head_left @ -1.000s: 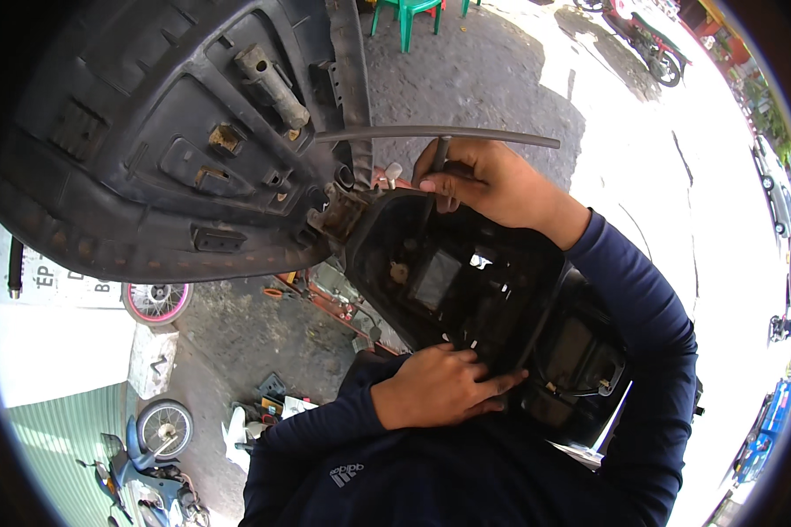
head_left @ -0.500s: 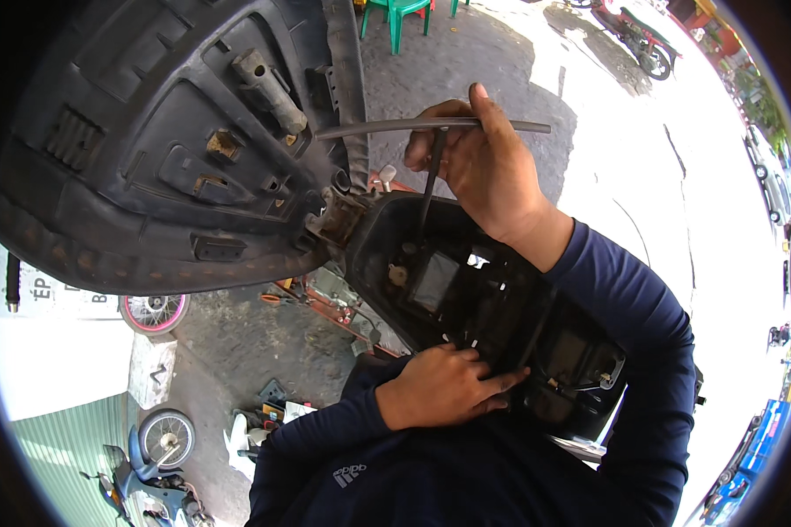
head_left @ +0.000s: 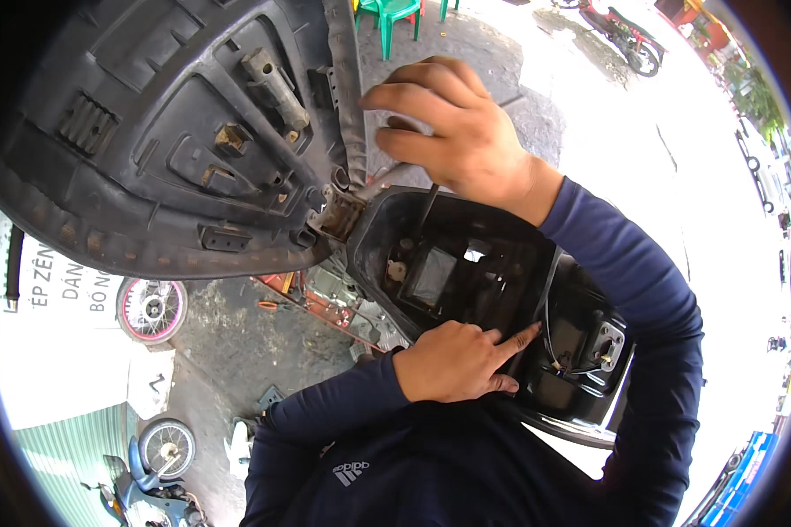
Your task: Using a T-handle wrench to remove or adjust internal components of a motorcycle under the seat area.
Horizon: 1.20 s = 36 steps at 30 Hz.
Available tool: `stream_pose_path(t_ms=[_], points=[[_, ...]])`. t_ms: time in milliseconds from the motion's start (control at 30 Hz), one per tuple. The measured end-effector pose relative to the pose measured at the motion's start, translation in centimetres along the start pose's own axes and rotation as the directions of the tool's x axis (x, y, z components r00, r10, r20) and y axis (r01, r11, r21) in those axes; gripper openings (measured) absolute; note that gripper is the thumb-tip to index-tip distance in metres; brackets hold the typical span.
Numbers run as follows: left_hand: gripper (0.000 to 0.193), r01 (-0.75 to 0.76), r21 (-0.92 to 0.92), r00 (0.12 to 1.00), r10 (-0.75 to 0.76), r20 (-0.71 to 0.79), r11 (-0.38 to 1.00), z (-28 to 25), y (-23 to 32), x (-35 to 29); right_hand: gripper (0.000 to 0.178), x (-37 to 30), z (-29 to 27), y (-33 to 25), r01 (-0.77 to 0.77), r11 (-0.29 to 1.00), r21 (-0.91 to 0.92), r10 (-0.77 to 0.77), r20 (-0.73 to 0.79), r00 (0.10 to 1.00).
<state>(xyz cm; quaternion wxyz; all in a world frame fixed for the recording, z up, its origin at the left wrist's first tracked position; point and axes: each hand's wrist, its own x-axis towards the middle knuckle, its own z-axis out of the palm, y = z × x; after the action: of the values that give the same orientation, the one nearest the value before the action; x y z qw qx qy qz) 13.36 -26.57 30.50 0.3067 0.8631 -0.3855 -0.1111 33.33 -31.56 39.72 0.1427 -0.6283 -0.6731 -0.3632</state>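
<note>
My right hand (head_left: 466, 132) is curled over the crossbar of a T-handle wrench (head_left: 428, 207), its fingers bent and slightly blurred. The wrench's shaft runs down into the black under-seat bucket (head_left: 387, 237) of a motorbike; its lower end is lost in the dark. My left hand (head_left: 466, 362) lies palm down on the near edge of the bucket. Its index finger and thumb are spread, and nothing shows in it. Left of the bucket, the seat (head_left: 176, 176) is tipped up on its hinge (head_left: 338, 215), underside facing me.
Right of the bucket is a black fuel tank (head_left: 558, 386) with a cable across it. Below the seat are a red tray of tools (head_left: 312, 303), a pink-rimmed wheel (head_left: 152, 309) and a parked motorbike (head_left: 163, 492). A green plastic chair (head_left: 388, 18) stands at the far side.
My right hand has rolled over the wrench's crossbar, which has turned to a slant. My left hand has shifted slightly, its index finger now pointing farther right and up.
</note>
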Motion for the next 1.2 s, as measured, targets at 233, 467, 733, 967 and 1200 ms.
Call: stream_pose_path(t_ms=[233, 467, 733, 967, 1200], points=[[0.092, 0.048, -0.062, 0.994, -0.041, 0.102, 0.997, -0.8, -0.4, 1.5, 0.021, -2.3, 3.7, -3.1, -0.360, 0.364, 0.859, 0.796, -0.086, 0.599], [0.093, -0.107, 0.125, 0.937, 0.142, -0.320, 0.986, 0.4, -1.5, 2.6, 0.048, -0.5, 2.6, -0.4, -0.255, -0.605, 0.754, 0.709, 0.656, 0.259], [0.108, -0.045, -0.079, 0.974, 0.026, -0.224, 0.996, 1.1, -2.3, 3.3, 0.019, 3.9, -0.1, 0.6, -0.665, 0.679, 0.311, 0.165, 0.818, 0.550], [0.106, -0.099, -0.117, 0.973, 0.071, -0.219, 0.988, 0.5, -2.0, 3.8, 0.021, -1.3, 1.0, -2.9, -0.361, 0.914, 0.187, 0.389, -0.151, 0.909], [0.093, -0.001, 0.130, 0.946, 0.043, -0.322, 0.991, 2.2, -2.3, 4.2, 0.054, -2.5, 2.9, -3.8, -0.264, -0.255, 0.930, 0.824, 0.352, 0.445]])
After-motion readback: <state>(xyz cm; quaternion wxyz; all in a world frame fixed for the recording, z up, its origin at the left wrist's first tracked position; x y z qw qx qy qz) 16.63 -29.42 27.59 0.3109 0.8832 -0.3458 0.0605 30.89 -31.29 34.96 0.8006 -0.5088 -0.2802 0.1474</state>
